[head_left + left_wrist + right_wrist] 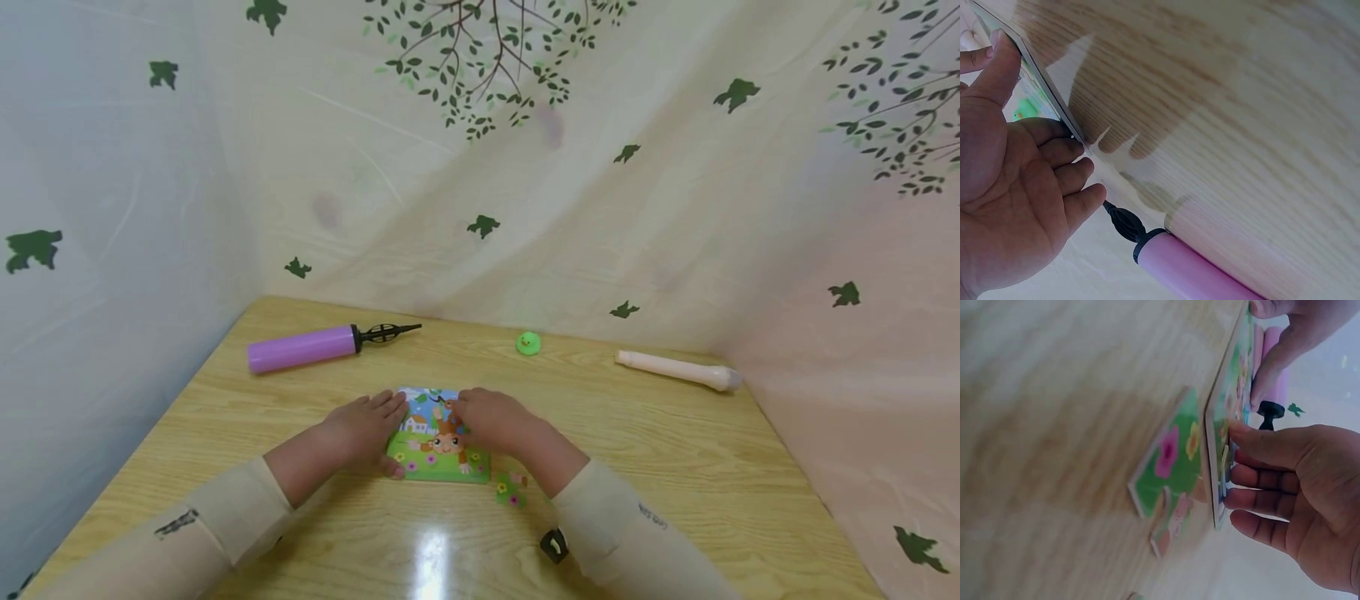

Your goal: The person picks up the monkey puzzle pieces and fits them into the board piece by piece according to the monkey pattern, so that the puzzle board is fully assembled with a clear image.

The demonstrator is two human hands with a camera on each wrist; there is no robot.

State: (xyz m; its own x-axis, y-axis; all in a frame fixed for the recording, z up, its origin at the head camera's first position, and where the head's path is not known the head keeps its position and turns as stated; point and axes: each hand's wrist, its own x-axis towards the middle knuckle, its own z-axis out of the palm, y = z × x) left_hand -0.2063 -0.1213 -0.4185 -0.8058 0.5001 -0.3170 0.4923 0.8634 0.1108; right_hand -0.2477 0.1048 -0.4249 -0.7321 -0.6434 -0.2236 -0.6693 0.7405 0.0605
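Observation:
A jigsaw puzzle board with a monkey, a house and flowers lies flat on the wooden table. My left hand rests along its left side, fingers and thumb spread over the edge. Over the board's upper right is my right hand; in the right wrist view its thumb and fingers pinch a small puzzle piece, mostly hidden by the fingers. Just off the lower right corner lies a loose green puzzle piece with flowers, beside a brown and pink piece.
A purple hand pump with a black nozzle lies at the back left. Near the back edge sits a green toy duck. A pale stick-shaped object lies at the back right. By the right sleeve is a small black object.

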